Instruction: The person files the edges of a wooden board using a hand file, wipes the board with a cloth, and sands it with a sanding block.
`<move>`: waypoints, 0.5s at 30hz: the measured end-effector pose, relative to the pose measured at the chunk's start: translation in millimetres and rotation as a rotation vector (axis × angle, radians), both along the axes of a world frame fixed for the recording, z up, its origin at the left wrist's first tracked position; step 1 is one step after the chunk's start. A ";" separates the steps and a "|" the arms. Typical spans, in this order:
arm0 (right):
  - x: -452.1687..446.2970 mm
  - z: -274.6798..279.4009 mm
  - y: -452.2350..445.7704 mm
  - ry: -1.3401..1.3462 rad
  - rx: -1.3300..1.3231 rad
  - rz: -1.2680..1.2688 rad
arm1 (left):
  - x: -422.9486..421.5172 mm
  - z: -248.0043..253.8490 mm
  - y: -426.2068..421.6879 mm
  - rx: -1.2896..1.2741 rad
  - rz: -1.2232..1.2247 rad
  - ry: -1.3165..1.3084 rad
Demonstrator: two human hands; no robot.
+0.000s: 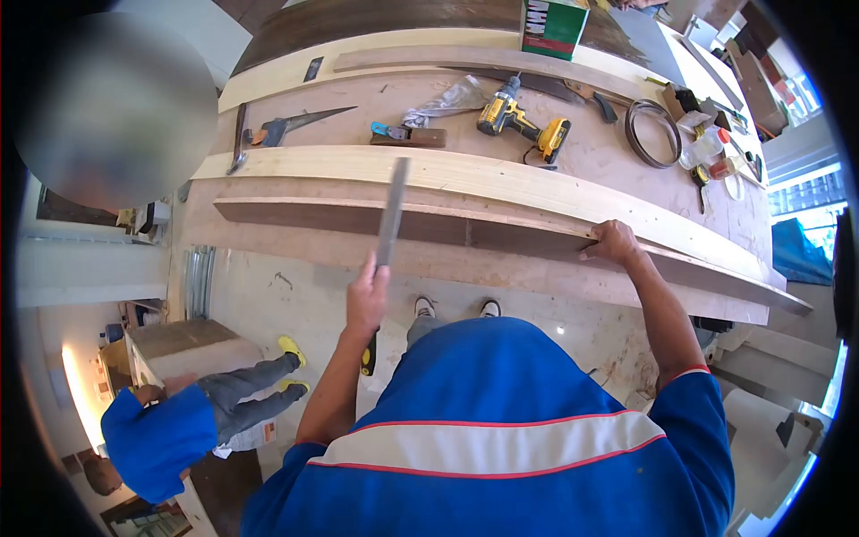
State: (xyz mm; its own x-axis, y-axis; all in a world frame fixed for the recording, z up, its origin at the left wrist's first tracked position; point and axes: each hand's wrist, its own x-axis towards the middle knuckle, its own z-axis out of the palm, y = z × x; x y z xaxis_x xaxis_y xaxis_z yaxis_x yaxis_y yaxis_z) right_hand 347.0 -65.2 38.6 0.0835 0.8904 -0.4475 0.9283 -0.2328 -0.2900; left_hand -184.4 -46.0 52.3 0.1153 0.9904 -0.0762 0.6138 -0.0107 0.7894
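board (519, 243) lies under right hand (617, 243), metal tool (392, 215) juts from left hand (365, 300).

The file (392, 215) is grey, the drill (512, 119) yellow-black, the shirt (501, 385) blue, banded white.

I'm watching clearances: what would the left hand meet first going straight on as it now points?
Probably the long board; the flat metal tool in the left hand overlaps it in view, but depth is unclear, so the hand might pass above.
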 end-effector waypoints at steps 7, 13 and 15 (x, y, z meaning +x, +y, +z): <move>13.8 -24.5 22.7 0.077 -0.151 0.039 | -33.7 -2.4 -34.2 -0.204 0.306 -0.263; 21.2 -75.6 12.9 0.026 -0.077 0.112 | -35.8 -40.5 -49.8 -0.226 0.544 -0.338; 40.5 -123.6 12.8 -0.012 -0.021 0.208 | -44.5 -63.0 -43.0 -0.142 0.652 -0.272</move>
